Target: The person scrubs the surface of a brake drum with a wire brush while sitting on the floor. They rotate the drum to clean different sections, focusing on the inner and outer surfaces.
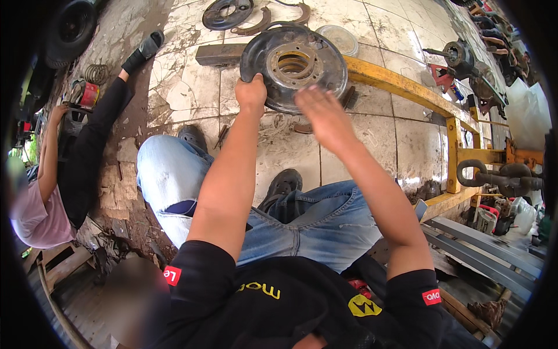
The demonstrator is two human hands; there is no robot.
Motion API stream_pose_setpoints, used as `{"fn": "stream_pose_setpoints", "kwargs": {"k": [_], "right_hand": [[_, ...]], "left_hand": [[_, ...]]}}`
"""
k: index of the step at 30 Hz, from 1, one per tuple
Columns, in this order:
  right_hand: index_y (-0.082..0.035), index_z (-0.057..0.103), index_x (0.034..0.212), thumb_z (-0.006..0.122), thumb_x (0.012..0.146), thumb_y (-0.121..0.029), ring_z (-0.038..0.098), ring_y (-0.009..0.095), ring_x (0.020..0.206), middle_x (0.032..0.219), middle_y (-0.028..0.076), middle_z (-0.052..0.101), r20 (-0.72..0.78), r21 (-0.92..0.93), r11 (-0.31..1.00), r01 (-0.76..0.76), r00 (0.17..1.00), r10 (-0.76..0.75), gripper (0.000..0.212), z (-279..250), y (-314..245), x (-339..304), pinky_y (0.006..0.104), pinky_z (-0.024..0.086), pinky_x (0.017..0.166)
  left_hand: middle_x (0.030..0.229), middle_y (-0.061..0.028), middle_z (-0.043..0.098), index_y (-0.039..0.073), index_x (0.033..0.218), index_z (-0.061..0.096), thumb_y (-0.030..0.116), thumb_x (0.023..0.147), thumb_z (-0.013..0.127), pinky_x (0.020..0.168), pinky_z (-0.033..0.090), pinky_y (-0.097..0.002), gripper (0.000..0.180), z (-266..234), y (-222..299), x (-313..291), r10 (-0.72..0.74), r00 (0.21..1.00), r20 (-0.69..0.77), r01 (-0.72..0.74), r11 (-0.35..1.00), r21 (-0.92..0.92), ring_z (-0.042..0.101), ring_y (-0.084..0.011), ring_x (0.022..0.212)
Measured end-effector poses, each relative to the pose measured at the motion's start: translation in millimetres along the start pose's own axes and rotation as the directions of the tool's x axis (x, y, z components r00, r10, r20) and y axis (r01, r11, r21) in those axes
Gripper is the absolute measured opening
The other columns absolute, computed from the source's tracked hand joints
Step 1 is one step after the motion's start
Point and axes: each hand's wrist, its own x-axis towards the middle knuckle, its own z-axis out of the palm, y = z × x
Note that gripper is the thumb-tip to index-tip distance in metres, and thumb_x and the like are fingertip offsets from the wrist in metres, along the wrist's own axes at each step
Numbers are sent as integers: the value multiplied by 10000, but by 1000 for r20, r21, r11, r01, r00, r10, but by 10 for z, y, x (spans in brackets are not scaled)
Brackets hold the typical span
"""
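A round black brake backing plate with a bare-metal ring round its centre hole is tilted up in front of me. My left hand is closed on its near left edge, thumb on the face. My right hand lies flat with fingers stretched out at the plate's lower right edge; it is a little blurred, and I cannot tell whether it touches. Through the hole another round, ringed part shows. Beyond it on the tiles lie a curved brake shoe and a second backing plate.
A yellow metal frame runs from behind the plate to the right, with heavy chain links near it. A square metal bar and a round, pale dish flank the plate. A co-worker in a pink shirt sits at left.
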Motion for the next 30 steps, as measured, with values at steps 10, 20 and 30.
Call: {"fn": "stream_pose_setpoints", "kwargs": {"k": [10,20,30], "right_hand": [[-67,520,1374,496,900,31,423,256,1395,1480,88,486,116,131,980,-149,984,134,485,-44,-212,177,482,290,1178],[-86,454,1431,479,898,11,361,257,1434,1511,88,446,251,187,976,-108,966,58,543,-82,-278,-28,450,276,1184],[-64,482,1405,426,971,-72,401,278,1408,1461,125,496,144,139,989,-49,989,29,438,86,-203,-75,496,289,1169]], "left_hand": [[1092,-165,658,-42,1208,529,167,970,574,803,617,-428,320,-156,204,165,-427,790,440,461,887,32,701,-280,886],[1044,-201,659,-102,1156,543,161,958,613,672,643,-437,336,-251,103,39,-380,829,410,412,911,11,708,-300,815],[1062,-190,658,-81,1173,557,229,968,606,650,628,-435,375,-305,100,18,-342,876,341,323,940,110,697,-277,796]]}}
